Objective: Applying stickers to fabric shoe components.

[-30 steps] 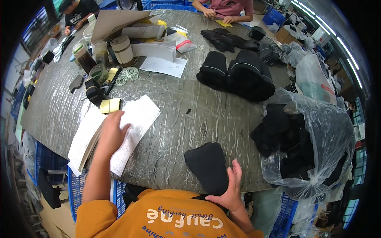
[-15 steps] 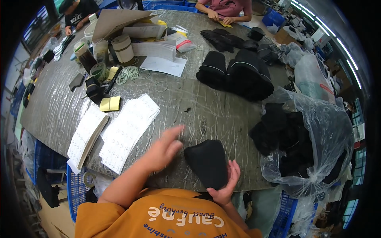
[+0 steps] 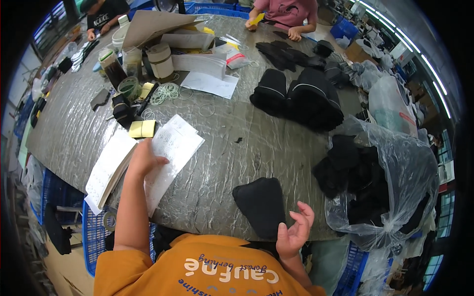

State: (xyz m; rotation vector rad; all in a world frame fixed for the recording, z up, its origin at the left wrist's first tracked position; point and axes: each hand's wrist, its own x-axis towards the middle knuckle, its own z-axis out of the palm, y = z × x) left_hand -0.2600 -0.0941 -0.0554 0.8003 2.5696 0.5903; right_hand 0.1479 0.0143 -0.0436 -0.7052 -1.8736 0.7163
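My left hand (image 3: 145, 160) is over the loose white printed sheets (image 3: 178, 140), thumb held apart and fingertips close to the yellow sticky-note pad (image 3: 142, 129). I cannot tell if it touches the pad. Left of that wrist lies a thick stack of white printed sheets (image 3: 109, 165). A black, rounded, wedge-shaped fabric piece (image 3: 260, 207) rests flat at the table's near edge. Beside its right side my right hand (image 3: 295, 231) is raised with curved, parted fingers, palm up and holding nothing.
Black stitched fabric piles (image 3: 313, 98) stand at the far right of the table (image 3: 212, 167). A clear plastic bag (image 3: 407, 163) of black pieces is at the right edge. Jars (image 3: 160, 61), papers and string (image 3: 164, 93) crowd the back left. Two people work across the table.
My left hand has moved left from near the black fabric piece to the white sheets. My right hand has let go of the black piece and drawn slightly right.
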